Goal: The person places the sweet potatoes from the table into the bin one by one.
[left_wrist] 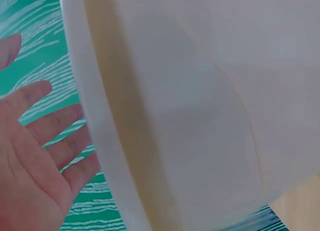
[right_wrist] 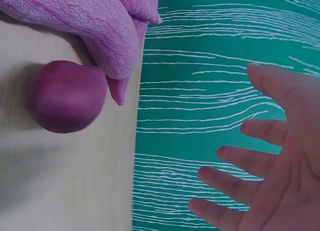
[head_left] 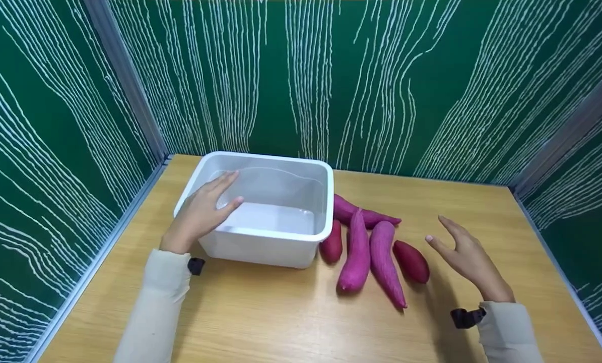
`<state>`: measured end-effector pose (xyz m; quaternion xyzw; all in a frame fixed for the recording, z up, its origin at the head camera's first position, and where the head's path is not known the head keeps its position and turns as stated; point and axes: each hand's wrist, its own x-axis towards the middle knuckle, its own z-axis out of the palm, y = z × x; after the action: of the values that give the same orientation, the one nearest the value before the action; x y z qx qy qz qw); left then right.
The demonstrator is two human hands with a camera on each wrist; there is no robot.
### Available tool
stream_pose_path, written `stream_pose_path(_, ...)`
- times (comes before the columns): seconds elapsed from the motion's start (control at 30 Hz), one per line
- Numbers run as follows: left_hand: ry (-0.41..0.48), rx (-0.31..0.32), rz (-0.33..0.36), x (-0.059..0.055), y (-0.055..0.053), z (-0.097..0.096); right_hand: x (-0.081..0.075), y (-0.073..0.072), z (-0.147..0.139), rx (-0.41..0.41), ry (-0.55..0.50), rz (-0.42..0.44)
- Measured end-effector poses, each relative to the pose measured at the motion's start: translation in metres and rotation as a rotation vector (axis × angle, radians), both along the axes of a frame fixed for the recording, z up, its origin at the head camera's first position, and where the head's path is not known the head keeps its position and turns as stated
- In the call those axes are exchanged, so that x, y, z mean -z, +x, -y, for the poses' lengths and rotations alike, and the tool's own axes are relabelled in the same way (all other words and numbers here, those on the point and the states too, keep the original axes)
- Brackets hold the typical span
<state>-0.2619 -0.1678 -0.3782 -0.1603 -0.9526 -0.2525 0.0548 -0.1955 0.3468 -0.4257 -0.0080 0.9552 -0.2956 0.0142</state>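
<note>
A white plastic bin [head_left: 260, 252] stands on the table, and its visible floor is bare. My left hand [head_left: 200, 212] hovers over the bin's left side, fingers straight and thumb apart, holding nothing. In the left wrist view the bin wall [left_wrist: 190, 116] fills most of the picture, beside my spread fingers [left_wrist: 55, 123]. Right of the bin lie long purple sweet potatoes [head_left: 357, 252] and two shorter, redder ones. My right hand [head_left: 469, 257] is nearest the right-hand reddish sweet potato [head_left: 412, 262], apart from it, with fingers spread and nothing held.
A wooden table [head_left: 260, 312] carries everything. Green panels with white wavy lines [head_left: 351, 85] rise at the back and both sides, joined by metal posts [head_left: 129, 75]. One long sweet potato [head_left: 369, 216] lies behind the others, close to the bin's right wall.
</note>
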Motion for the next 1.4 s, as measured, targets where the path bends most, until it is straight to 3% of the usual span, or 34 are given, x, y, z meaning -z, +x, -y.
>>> stream_pose_path(0.57,0.107,-0.032,0.093,0.003,0.012,0.039,0.019,-0.006,-0.008,0.017,-0.087,0.061)
stream_pose_path(0.9,0.211,0.034,0.101,0.009,0.02,0.059,0.032,-0.006,-0.008,0.02,-0.125,0.127)
stream_pose_path(1.4,0.244,0.05,0.215,0.012,0.022,0.067,0.051,-0.01,-0.004,0.008,-0.19,0.186)
